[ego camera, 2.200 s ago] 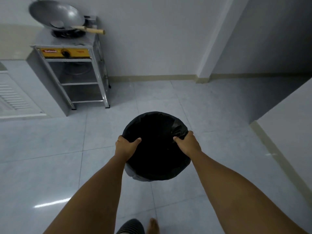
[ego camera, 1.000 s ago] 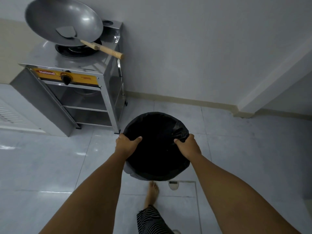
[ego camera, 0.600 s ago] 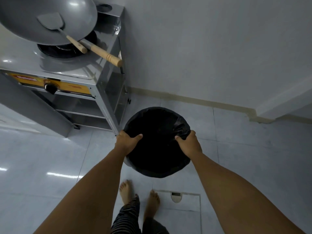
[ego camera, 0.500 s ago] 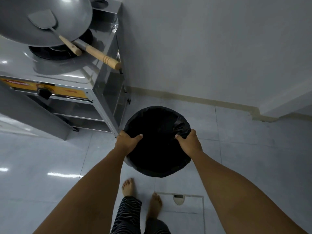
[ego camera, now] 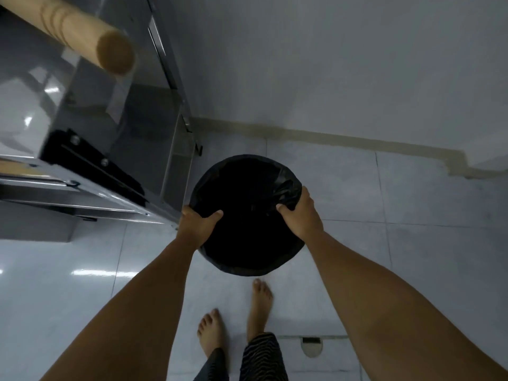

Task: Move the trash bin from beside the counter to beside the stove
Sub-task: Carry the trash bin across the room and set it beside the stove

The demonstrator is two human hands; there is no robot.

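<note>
The round trash bin (ego camera: 244, 193), lined with a black bag, is right next to the steel stove stand (ego camera: 143, 149), close to its front right leg. My left hand (ego camera: 198, 224) grips the bin's rim on the left side, thumb inside. On the right side of the rim my right hand (ego camera: 299, 215) is closed over a bunched fold of the bag. Whether the bin's base touches the floor is hidden.
A wooden wok handle (ego camera: 82, 31) juts out over the stove's side, very near the camera. The white wall with its baseboard (ego camera: 330, 136) runs behind the bin. My bare feet (ego camera: 258, 303) stand on pale tiles, with a floor drain (ego camera: 310, 345) to their right.
I have moved closer and bent lower: the stove now fills the upper left and the wok is out of view. The bin sits nearer the stove's leg, both hands still on its rim.
</note>
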